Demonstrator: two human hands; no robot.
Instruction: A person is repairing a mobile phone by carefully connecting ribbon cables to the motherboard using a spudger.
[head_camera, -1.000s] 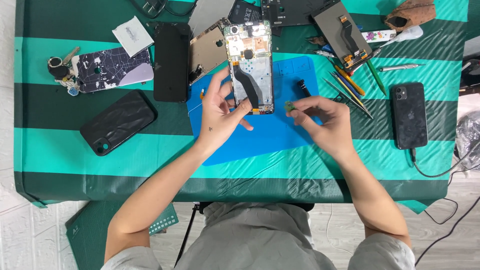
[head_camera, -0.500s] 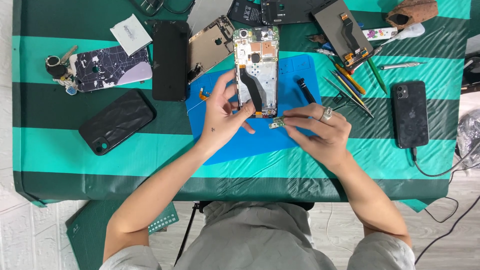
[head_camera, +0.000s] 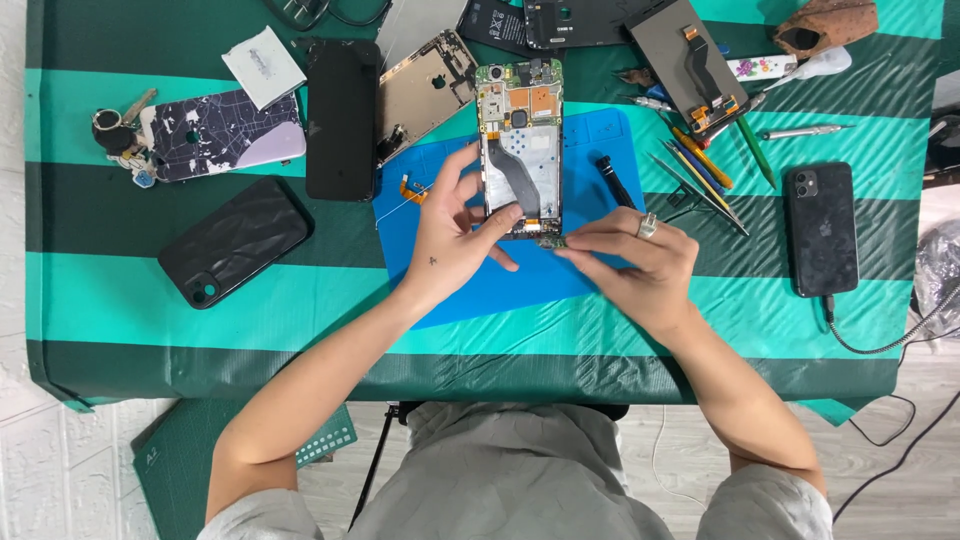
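An opened phone (head_camera: 520, 140) with bare green boards and a black flex cable lies upright on a blue work mat (head_camera: 590, 280). My left hand (head_camera: 450, 235) rests beside it, thumb and fingers steadying its lower left edge. My right hand (head_camera: 635, 265), with a ring on one finger, pinches a small green board part (head_camera: 550, 242) against the phone's bottom edge. A short black tool (head_camera: 615, 182) lies on the mat just right of the phone.
The table wears a green striped cloth (head_camera: 700, 330). Around the mat lie black phone cases (head_camera: 235, 240), a marbled case with keys (head_camera: 215, 135), a dark phone (head_camera: 342, 120), a metal frame (head_camera: 425, 90), a screen panel (head_camera: 685, 60), tweezers and pens (head_camera: 700, 175), and a black phone on a cable (head_camera: 822, 228).
My right hand has come left from the mat with the small part and now holds it at the phone's bottom edge. The left hand has stayed against the phone.
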